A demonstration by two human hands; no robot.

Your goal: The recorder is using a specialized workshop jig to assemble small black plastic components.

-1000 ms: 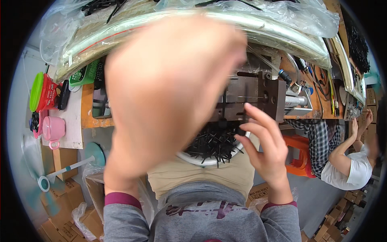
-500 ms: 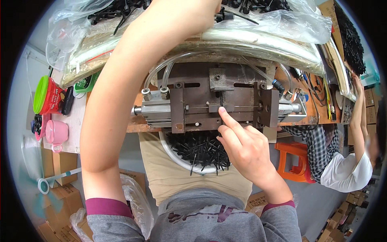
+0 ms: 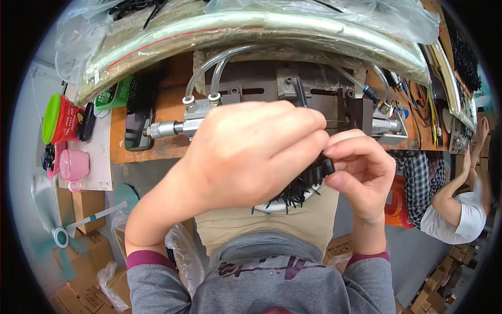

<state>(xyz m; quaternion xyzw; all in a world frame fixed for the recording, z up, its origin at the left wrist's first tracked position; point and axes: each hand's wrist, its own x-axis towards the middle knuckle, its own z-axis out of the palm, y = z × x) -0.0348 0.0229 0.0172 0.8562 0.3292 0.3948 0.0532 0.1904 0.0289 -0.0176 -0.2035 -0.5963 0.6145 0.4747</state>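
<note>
My left hand (image 3: 251, 152) is closed in front of the brown metal fixture (image 3: 256, 78), palm down, its fingertips near those of my right hand. A thin black plastic stick (image 3: 300, 91) juts up beyond its fingers. My right hand (image 3: 368, 167) has thumb and fingers curled at a short black plastic piece (image 3: 326, 166) just below the left fingertips. How much of these parts lies inside the left hand is hidden. Under my hands, in my lap, a white tub (image 3: 277, 208) holds a heap of black stick-like parts (image 3: 293, 194), partly covered by the left hand.
Clear air hoses (image 3: 201, 73) run to metal cylinders at the fixture's sides. Plastic-wrapped bundles (image 3: 261, 23) lie behind it. A phone (image 3: 138, 125), a green basket (image 3: 116, 95) and a pink cup (image 3: 74, 165) are at left. A co-worker (image 3: 449, 214) sits at right.
My left hand has come back from the heap at the far edge to meet the right hand. The right index finger has left the fixture, and that hand now pinches a black piece.
</note>
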